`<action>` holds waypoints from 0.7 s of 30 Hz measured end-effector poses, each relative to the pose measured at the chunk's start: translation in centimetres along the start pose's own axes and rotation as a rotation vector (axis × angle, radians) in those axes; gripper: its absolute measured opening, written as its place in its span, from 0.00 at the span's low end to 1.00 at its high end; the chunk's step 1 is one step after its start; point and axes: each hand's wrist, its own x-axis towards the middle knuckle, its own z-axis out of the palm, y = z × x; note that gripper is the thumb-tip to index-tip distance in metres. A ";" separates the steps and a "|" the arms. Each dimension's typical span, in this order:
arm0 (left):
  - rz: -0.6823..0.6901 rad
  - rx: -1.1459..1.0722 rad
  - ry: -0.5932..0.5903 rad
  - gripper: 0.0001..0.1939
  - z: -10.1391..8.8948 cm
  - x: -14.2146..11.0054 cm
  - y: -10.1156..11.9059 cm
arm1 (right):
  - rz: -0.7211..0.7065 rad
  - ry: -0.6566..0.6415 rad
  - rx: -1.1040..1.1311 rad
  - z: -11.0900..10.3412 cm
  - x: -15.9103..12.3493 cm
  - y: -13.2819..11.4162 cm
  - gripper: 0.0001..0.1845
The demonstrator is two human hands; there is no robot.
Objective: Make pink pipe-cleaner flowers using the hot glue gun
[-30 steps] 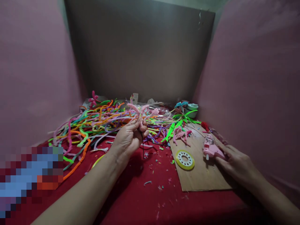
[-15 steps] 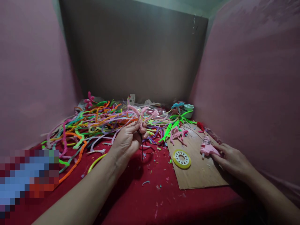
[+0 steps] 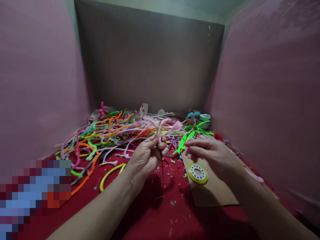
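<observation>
My left hand (image 3: 147, 156) is closed around a pink pipe-cleaner flower (image 3: 162, 126) on a thin dark stem (image 3: 162, 166), held upright above the red cloth. My right hand (image 3: 210, 155) hovers just right of it, over the cardboard sheet (image 3: 215, 195), fingers stretched out toward the left above some pink pipe-cleaner pieces. I see nothing gripped in it. The pink glue gun (image 3: 255, 175) lies behind my right forearm, partly hidden.
A big tangle of coloured pipe cleaners (image 3: 107, 131) covers the back of the red cloth (image 3: 155, 213). A yellow-rimmed tape roll (image 3: 197, 173) lies on the cardboard. A bent yellow-green pipe cleaner (image 3: 110, 172) and a green container (image 3: 205, 119) are nearby. Pink and grey walls enclose the space.
My right hand has let go of the pink glue gun and moved left, to beside the flower. My left hand still holds the flower, shifted slightly right.
</observation>
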 end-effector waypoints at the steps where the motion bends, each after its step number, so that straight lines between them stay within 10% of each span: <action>1: -0.010 -0.006 -0.004 0.07 0.1 -0.1 -0.1 | 0.015 -0.007 0.214 1.5 1.0 -0.5 0.11; 10: -0.064 -0.032 -0.015 0.09 0.5 -0.3 -0.3 | -0.025 -0.073 0.804 6.3 4.2 0.3 0.05; 21: 0.037 0.314 -0.119 0.07 0.1 -0.5 -0.3 | -0.176 0.183 0.408 5.1 2.6 -1.3 0.05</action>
